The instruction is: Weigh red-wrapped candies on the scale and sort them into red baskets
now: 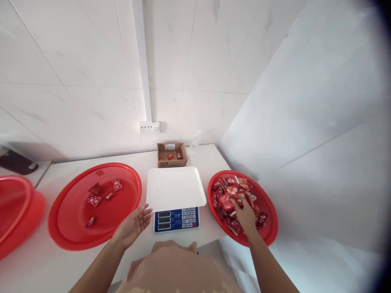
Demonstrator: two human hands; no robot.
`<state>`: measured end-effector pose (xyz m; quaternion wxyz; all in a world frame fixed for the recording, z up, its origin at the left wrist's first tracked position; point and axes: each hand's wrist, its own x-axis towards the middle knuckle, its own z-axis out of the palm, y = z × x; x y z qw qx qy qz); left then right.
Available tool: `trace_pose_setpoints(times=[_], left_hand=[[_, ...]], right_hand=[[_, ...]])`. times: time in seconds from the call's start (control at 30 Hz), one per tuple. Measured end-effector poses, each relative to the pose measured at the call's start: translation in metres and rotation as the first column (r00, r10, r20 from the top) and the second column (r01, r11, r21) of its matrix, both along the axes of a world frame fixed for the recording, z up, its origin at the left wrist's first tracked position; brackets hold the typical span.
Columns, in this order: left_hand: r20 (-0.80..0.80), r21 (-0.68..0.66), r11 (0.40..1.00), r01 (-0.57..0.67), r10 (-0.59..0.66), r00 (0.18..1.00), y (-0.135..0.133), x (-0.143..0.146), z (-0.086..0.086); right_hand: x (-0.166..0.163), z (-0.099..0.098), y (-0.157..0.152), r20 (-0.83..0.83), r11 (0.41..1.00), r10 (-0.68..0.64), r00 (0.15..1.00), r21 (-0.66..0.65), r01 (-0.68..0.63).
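Observation:
My left hand [134, 226] hangs beside the left edge of a digital scale [176, 220]. Its palm is partly turned up, its fingers are apart, and nothing is in it. A flat white tray [174, 188] tops the scale, bare of packets. On the right, my right hand [244, 213] reaches into a red plastic basket [273, 217] heaped with small red wrapped packets [226, 202]. Its fingers close on a red packet [238, 196] at the top of the heap; the fingertips are partly hidden. A wider red basket [128, 203] on the left holds several scattered packets [117, 184].
Behind the scale stands a small cardboard box [171, 163] with a few packets inside, next to a clear plastic bottle [196, 139]. Another red basket [33, 211] is at the far left, near a dark object [16, 160]. A wall socket [149, 127] sits above the white table [210, 156].

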<state>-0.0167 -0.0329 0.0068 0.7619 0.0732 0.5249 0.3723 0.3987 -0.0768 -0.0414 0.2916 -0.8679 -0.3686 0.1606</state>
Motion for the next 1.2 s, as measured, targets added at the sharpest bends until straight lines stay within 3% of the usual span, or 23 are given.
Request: trace_pose_setpoints(times=[0.17,0.3,0.47,0.63,0.73,0.87,0.93,1.03,1.1,1.2], left_hand=[[0.007,0.024,0.995,0.101,-0.101,0.995,-0.003,0.018,0.002],[0.011,0.085,0.973,0.217,-0.218,0.976,-0.003,0.036,0.006],[0.001,0.209,0.905,0.37,-0.379,0.925,-0.005,0.057,0.01],[-0.073,0.305,0.845,0.438,-0.438,0.896,-0.01,0.075,0.005],[-0.117,0.279,0.864,0.42,-0.403,0.908,-0.009,0.078,0.002],[-0.255,0.331,0.874,0.357,-0.281,0.925,0.006,0.072,0.004],[-0.398,0.43,0.832,0.351,-0.175,0.901,0.016,0.066,0.007],[-0.596,0.54,0.713,0.448,-0.053,0.801,0.024,0.058,0.007],[-0.675,0.516,0.667,0.538,-0.07,0.734,0.021,0.054,0.001],[-0.705,0.417,0.686,0.596,-0.171,0.689,0.009,0.05,-0.01]], right_hand=[[-0.04,0.04,0.019,-0.217,0.967,0.092,0.972,0.253,-0.035],[-0.074,0.055,0.031,-0.537,0.925,0.217,0.815,0.38,0.004],[-0.116,0.053,0.034,-0.76,0.922,0.358,0.543,0.378,-0.078],[-0.151,0.049,0.027,-0.808,0.89,0.434,0.399,0.315,-0.331],[-0.155,0.043,0.023,-0.822,0.893,0.411,0.394,0.276,-0.357],[-0.146,0.032,0.024,-0.819,0.928,0.345,0.459,0.225,-0.297],[-0.143,0.028,0.024,-0.812,0.935,0.329,0.481,0.21,-0.285],[-0.142,0.025,0.024,-0.826,0.948,0.3,0.477,0.202,-0.246],[-0.142,0.023,0.024,-0.847,0.956,0.278,0.453,0.195,-0.221],[-0.144,0.018,0.025,-0.863,0.96,0.263,0.431,0.189,-0.207]])
